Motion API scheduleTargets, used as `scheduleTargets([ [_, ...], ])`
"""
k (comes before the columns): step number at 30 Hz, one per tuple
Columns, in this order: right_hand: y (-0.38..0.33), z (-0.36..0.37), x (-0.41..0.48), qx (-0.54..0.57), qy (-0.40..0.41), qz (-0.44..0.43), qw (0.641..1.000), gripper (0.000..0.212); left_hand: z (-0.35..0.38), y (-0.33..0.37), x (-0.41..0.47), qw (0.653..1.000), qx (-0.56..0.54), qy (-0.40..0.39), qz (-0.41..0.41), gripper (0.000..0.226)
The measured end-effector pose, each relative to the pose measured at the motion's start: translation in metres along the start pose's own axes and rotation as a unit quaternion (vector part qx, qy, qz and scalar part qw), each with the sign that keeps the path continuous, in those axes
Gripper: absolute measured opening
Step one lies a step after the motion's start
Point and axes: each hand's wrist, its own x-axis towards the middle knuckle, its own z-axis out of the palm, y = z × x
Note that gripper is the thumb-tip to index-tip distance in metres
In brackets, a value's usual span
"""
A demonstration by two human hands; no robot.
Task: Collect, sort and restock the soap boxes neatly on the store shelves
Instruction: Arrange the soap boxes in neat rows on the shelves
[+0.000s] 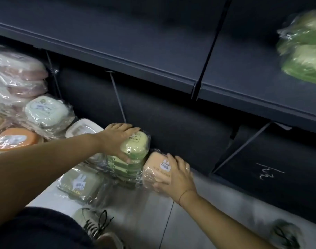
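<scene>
At the far left a heap of wrapped pink boxes (22,76) fills the end of the bottom shelf (171,123). Just in front of it lie a pale box (43,108) with a label and, nearer, an orange box (15,139). A white box (81,129) sits just right of these, partly behind the left forearm. On the floor (144,212) below that arm an olive box (79,184) with a rabbit sticker lies flat in its plastic. A laced shoe (94,223) shows near the bottom edge. The left hand (117,139) lies on top of the green stack (130,159), a wrapped pile of green soap boxes. Its fingers (133,131) are spread over the top box's lid and the thumb is pressed down the near side, so it grips the pile from above. The stack stands upright at the front of the bottom shelf; whether it rests on the floor or the shelf lip is unclear. Touching its right side is the peach box (157,169), tilted, with a rabbit sticker on its lid. The right hand (178,178) holds it, fingers (182,164) curled round the far edge and thumb under the near edge. Above, the dark upper shelf (117,42) runs across the view. At its far right lies a blurred green bundle (304,51) in clear wrap. A second shoe (286,234) shows at lower right.
</scene>
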Motion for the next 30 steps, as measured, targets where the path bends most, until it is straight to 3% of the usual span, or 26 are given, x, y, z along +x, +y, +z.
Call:
scheduleTargets([
  [5, 0.002, 0.005, 0.007, -0.035, 0.039, -0.005, 0.999, 0.100, -0.003, 0.003, 0.003, 0.999, 0.039, 0.030, -0.020, 0.129],
  [10, 0.007, -0.019, -0.005, -0.040, 0.039, -0.046, 0.997, 0.091, -0.017, 0.017, -0.011, 1.000, 0.005, 0.025, 0.011, 0.121],
  [17, 0.043, -0.151, -0.077, -0.056, 0.057, -0.180, 0.980, 0.092, -0.090, 0.069, -0.057, 0.986, -0.080, 0.104, 0.098, 0.124],
  [21, 0.069, -0.246, -0.102, -0.085, 0.170, -0.203, 0.961, 0.087, -0.141, 0.115, -0.071, 0.957, -0.135, 0.212, 0.147, 0.123],
  [24, 0.087, -0.316, -0.108, -0.054, 0.253, -0.160, 0.952, 0.080, -0.174, 0.146, -0.057, 0.935, -0.144, 0.272, 0.175, 0.120],
  [30, 0.142, -0.432, -0.101, -0.012, 0.432, -0.065, 0.900, 0.079, -0.217, 0.208, -0.013, 0.918, -0.145, 0.296, 0.221, 0.108],
])
